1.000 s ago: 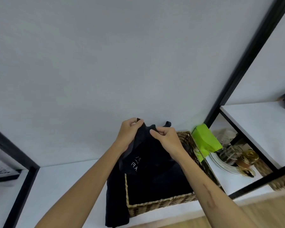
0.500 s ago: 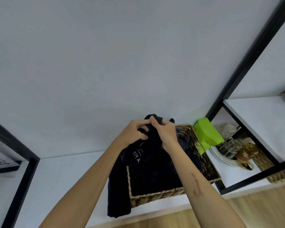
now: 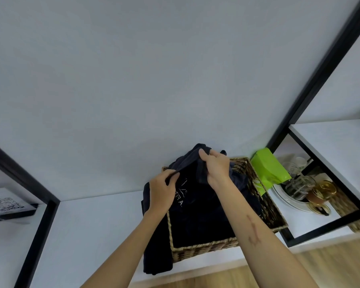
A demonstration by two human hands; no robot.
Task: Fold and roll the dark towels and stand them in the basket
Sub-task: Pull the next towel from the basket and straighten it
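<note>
Wall point(image 3: 133, 80) fills the top of the view, black frame point(image 3: 320, 80) running diagonally at 2 o'clock. White shelf point(image 3: 81, 229) spans the bottom; it carries the basket point(image 3: 204, 249), set right of centre at about 5 o'clock. Dark towel point(image 3: 197, 210) bunched over and inside the basket, white lettering showing on it; part of it hangs over the basket's left wall and down past the shelf edge at 6 o'clock. Top of the towel is lifted above the basket's far rim.

Left hand point(image 3: 161, 194): grip closed, pinching a towel fold at the towel's 10 o'clock. Right hand point(image 3: 216, 167): grip closed, fingers curled round the raised top edge at the towel's 12 o'clock. Hands near each other, not touching.

Green pack point(image 3: 268, 169) just beside the basket at its 2 o'clock. Beyond it at 3 o'clock: plate point(image 3: 287, 199), glass jar point(image 3: 299, 187), gold lid point(image 3: 324, 189). Card with a QR code point(image 3: 6, 203) at 9 o'clock.
</note>
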